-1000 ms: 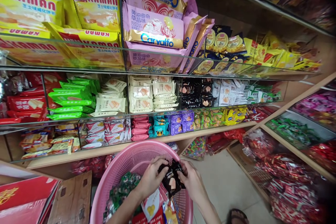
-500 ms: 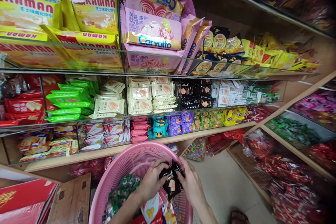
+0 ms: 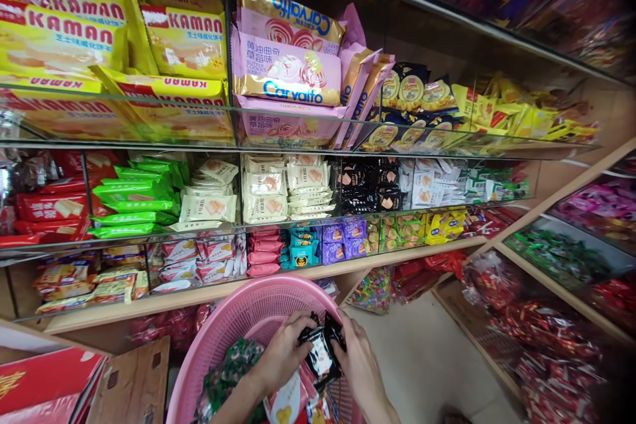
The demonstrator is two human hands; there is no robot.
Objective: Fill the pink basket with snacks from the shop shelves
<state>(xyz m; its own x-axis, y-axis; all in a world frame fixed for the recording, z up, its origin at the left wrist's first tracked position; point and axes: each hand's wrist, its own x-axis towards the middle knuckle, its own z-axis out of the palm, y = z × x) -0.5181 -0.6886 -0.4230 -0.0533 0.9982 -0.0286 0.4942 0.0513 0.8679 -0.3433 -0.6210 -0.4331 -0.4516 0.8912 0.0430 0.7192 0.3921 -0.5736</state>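
Both my hands are over a round pink plastic basket (image 3: 211, 324) with perforated sides. Between them are black snack packets (image 3: 320, 354), one facing me with glare on its wrapper. My left hand (image 3: 285, 351) has its fingers closed on the packets' left side. My right hand (image 3: 358, 358) grips them from the right, its thumb on the front. Below, inside the basket, lie dark green wrapped sweets (image 3: 231, 371) at the left and white-and-pink packets (image 3: 288, 397) in the middle. My forearms cover part of the contents.
Glass-fronted shelves ahead hold yellow wafer packs (image 3: 183, 36), pink cookie packs (image 3: 293, 69), cream packets (image 3: 265, 192) and black packets (image 3: 358, 182). A wooden box (image 3: 132, 384) and a red carton (image 3: 44, 377) stand at left. Bags of red sweets (image 3: 541, 324) lie at right beside the tiled floor (image 3: 412, 338).
The black packets have tilted in my hands, and their front now catches a bright glare. Both hands stay around them over the basket. The view has shifted slightly.
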